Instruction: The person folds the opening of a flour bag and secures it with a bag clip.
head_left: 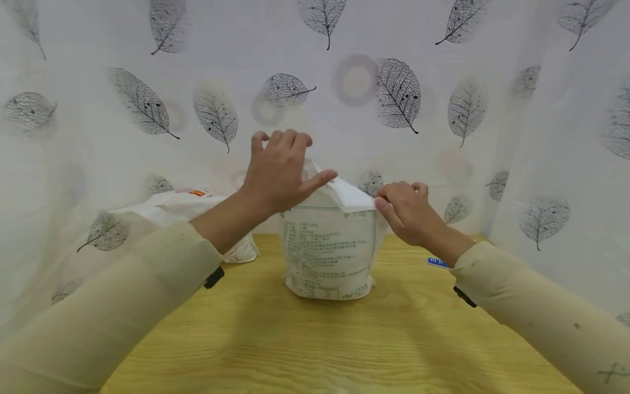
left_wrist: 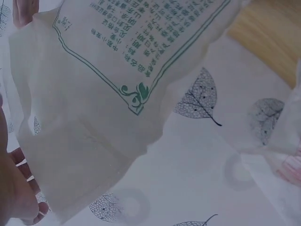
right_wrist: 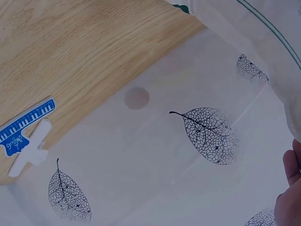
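A white flour bag (head_left: 330, 251) with green print stands upright on the table, its top edge slanting down to a folded white flap (head_left: 351, 194) on the right. My right hand (head_left: 406, 213) pinches the top right corner of the bag between thumb and fingers. Over the bag's upper left is my left hand (head_left: 280, 172), with bent fingers raised and the thumb spread toward the flap. In the left wrist view, the left fingers (left_wrist: 29, 174) lie beside the bag's top edge, apart from the thumb. Whether they touch the bag is hard to tell.
Behind the left forearm lies a white plastic bag (head_left: 241, 249) with red print. A blue and white clip (right_wrist: 28, 125) with a piano-key pattern rests near the table's back right edge. A leaf-patterned curtain (head_left: 315, 54) hangs behind the wooden table (head_left: 320, 345).
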Demonstrator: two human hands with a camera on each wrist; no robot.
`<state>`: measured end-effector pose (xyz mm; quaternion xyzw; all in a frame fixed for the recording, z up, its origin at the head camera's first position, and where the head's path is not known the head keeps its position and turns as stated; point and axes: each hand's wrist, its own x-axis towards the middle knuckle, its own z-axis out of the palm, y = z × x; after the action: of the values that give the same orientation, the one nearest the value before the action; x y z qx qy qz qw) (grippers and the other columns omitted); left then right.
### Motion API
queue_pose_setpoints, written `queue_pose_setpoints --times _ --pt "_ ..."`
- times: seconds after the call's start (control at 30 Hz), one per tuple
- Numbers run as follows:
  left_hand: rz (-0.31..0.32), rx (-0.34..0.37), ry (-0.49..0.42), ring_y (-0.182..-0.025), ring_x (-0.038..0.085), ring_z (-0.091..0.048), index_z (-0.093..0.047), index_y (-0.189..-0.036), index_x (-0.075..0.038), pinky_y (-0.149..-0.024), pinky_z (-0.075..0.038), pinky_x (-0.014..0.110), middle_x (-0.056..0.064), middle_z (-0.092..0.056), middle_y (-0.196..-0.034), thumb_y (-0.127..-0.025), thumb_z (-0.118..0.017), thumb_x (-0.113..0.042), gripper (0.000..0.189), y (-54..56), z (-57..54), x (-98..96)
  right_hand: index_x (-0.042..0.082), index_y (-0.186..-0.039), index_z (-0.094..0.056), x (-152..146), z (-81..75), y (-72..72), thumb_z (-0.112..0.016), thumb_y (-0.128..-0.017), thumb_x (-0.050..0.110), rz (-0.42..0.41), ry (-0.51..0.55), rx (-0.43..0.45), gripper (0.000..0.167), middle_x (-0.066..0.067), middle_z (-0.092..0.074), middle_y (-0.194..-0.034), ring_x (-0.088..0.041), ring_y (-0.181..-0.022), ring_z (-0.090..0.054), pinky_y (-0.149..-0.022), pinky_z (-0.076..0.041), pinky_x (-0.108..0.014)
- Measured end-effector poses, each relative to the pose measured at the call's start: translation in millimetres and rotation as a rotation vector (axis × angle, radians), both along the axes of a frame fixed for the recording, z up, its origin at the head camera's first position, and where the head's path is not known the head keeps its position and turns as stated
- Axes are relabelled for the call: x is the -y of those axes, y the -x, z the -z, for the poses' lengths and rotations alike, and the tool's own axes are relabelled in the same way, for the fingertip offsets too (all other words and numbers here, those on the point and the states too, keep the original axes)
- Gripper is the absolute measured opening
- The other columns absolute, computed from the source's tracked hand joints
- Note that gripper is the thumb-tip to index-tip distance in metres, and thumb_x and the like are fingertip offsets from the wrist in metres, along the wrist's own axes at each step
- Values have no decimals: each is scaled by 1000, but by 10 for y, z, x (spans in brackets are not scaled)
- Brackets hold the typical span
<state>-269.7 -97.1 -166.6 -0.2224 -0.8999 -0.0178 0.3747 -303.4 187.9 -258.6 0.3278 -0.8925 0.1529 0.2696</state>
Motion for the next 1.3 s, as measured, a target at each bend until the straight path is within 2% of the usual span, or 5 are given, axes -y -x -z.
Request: queue_pose_setpoints --times 0.13,0.33,0.57,0.9,1.3 --pt "-29 41 110 -113 31 -58 -58 -123 -11 -105 -27 56 9 -65 -120 -86 -55 -75 74 32 30 -31 8 -114 -58 51 43 -8 -45 -106 34 35 -43 33 30 -8 -58 -106 -28 -103 -50 -98 -21 -61" --pt "-3 32 170 -101 29 -63 -62 -114 -10 -103 -30 55 8 -71 -108 -85 -61 -71 68 85 98 52 6 -114 -61 47 99 6 -50 -104 37 95 -124 -2 35 -15 -61 -119 -33 -112 -52 -98 -25 -61" --pt "45 16 166 -80 25 -65 -67 -97 -10 -97 -36 51 4 -73 -88 -88 -66 -61 51 129 155 95 9 -86 -56 -4 130 33 -58 -101 36 126 -191 -95 31 -12 -60 -103 -31 -101 -52 -93 -30 -61" --pt "161 -87 158 -68 21 -64 -70 -87 -11 -94 -42 50 2 -71 -74 -92 -68 -46 36 148 340 149 11 -83 -60 9 133 56 -62 -98 36 111 -234 -189 30 -8 -64 -95 -28 -93 -54 -91 -33 -60" --pt "194 -119 143 -68 23 -64 -72 -88 -13 -94 -44 50 3 -71 -74 -92 -69 -43 31 156 429 196 15 -69 -57 -91 98 48 -64 -94 43 89 -260 -247 38 -5 -64 -86 -26 -87 -54 -91 -34 -60"
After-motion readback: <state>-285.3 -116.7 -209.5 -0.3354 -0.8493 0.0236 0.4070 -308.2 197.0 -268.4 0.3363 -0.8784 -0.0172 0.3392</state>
